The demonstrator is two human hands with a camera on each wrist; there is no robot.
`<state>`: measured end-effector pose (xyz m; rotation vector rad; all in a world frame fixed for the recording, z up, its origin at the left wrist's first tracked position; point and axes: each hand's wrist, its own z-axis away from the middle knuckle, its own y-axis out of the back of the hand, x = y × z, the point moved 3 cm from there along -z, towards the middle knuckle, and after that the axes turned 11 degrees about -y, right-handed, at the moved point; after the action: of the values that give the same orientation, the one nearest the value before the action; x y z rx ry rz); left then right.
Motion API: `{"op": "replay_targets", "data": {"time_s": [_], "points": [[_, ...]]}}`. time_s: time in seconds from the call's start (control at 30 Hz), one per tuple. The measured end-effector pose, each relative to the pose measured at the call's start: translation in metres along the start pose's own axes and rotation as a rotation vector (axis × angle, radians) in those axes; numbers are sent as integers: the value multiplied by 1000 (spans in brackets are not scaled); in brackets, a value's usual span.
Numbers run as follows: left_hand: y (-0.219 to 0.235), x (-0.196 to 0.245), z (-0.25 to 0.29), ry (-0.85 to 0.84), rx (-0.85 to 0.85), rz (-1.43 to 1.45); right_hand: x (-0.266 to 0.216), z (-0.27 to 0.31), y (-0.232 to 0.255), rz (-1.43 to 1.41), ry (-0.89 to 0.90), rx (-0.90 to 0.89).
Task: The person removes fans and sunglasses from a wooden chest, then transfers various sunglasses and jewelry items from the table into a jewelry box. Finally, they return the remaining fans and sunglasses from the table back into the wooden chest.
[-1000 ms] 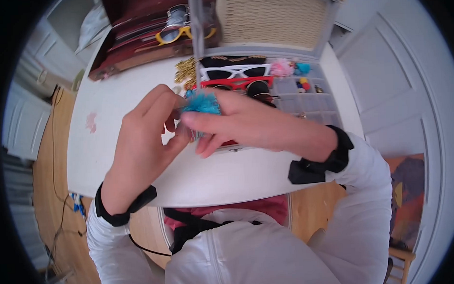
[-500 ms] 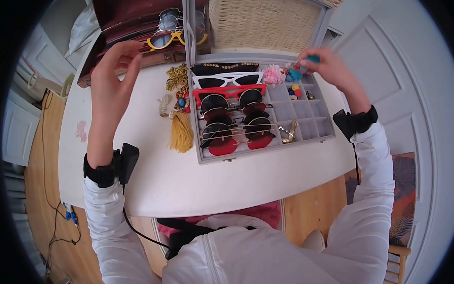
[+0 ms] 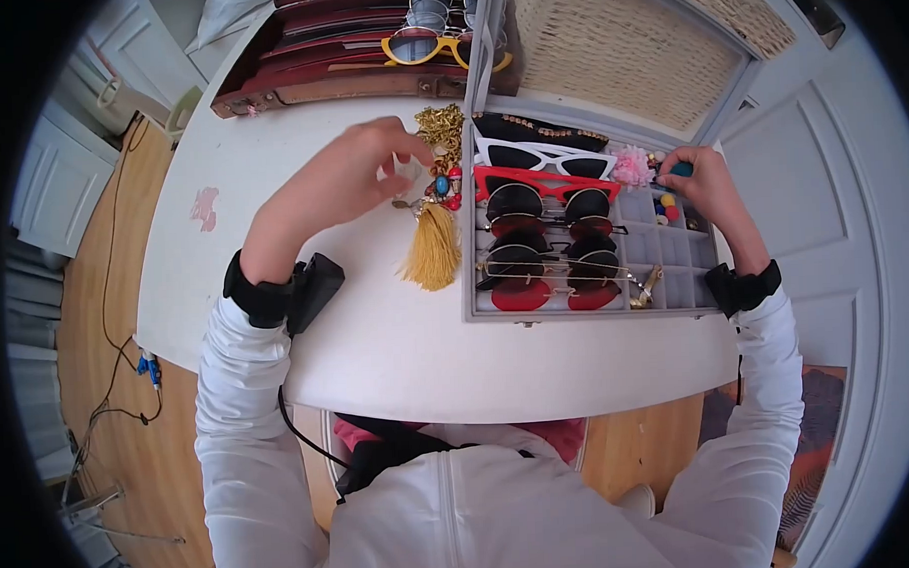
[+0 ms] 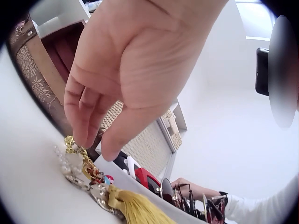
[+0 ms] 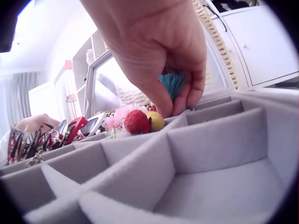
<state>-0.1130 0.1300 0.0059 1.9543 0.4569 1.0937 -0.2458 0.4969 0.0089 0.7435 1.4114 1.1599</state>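
Observation:
Over a back-right compartment of the grey organizer box (image 3: 546,314), my right hand (image 3: 709,183) pinches a teal tassel (image 5: 173,84) between thumb and fingers, its fingertips low at the dividers. My left hand (image 3: 336,178) hovers beside a jewelry pile left of the box, fingers bent and apart with nothing between them. That pile holds a gold chain (image 3: 441,126), a yellow tassel (image 3: 433,247), a pearl strand (image 4: 65,168) and red and blue beads (image 3: 443,186). Next to the right hand lie a pink flower ornament (image 3: 632,165) and red and yellow balls (image 5: 138,122).
Several sunglasses, such as a white pair (image 3: 545,159) and a red pair (image 3: 541,184), stand in the box's left section. Its woven lid (image 3: 607,58) is raised behind. A brown case (image 3: 328,91) with yellow sunglasses (image 3: 416,50) lies at the back left of the white table (image 3: 377,357).
Both hands were together holding the blue-teal tassel, then parted. The right carried it to the back-right compartment. My left went up and left, then came down toward the jewelry pile. The head view shifted.

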Motion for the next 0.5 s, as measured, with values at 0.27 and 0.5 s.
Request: {"op": "replay_targets", "data": {"time_s": [0.27, 0.5], "points": [[-23, 21, -5, -75, -282, 28, -22, 27, 37, -68, 296, 268], [13, 34, -6, -32, -48, 139, -64, 57, 66, -335, 310, 309]]}}
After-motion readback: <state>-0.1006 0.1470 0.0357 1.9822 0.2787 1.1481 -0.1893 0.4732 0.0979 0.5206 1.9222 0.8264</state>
